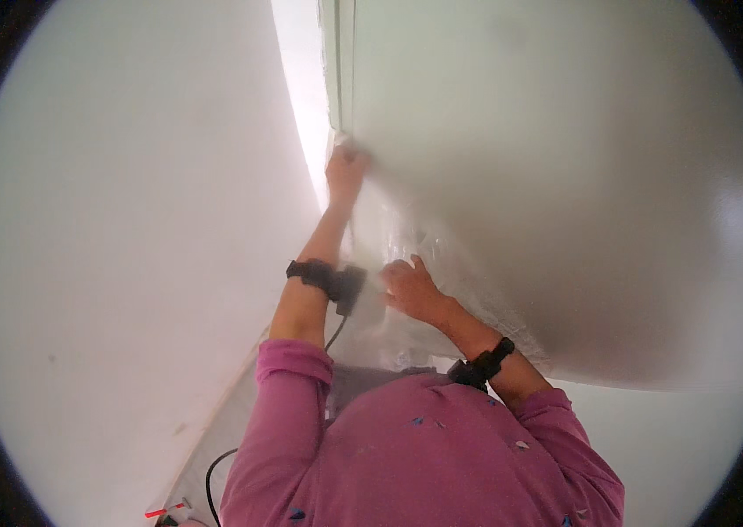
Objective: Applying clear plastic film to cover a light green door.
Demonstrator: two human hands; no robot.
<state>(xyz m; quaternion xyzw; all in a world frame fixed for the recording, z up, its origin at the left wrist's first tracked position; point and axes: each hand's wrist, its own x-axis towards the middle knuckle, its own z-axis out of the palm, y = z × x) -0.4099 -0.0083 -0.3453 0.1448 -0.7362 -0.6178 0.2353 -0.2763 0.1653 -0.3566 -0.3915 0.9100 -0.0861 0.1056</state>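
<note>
My left hand (346,170) is raised to the edge strip (342,85) of a large pale green panel, beside a bright gap. Its fingers are bent around a whitish bit of clear plastic film (404,230), which hangs down from there over the panel. Lower and to the right, my right hand (414,290) lies against the film, thumb up. Its fingertips are blurred, so whether they pinch the film cannot be made out. The film is creased around that hand and spreads down to the panel's lower edge.
A plain white wall (134,230) rises on the left. Black straps with small devices sit on both forearms, and a black cable (213,471) runs down at lower left. A red-handled tool (167,509) lies low at the left. The pale green panel (575,165) fills the right side.
</note>
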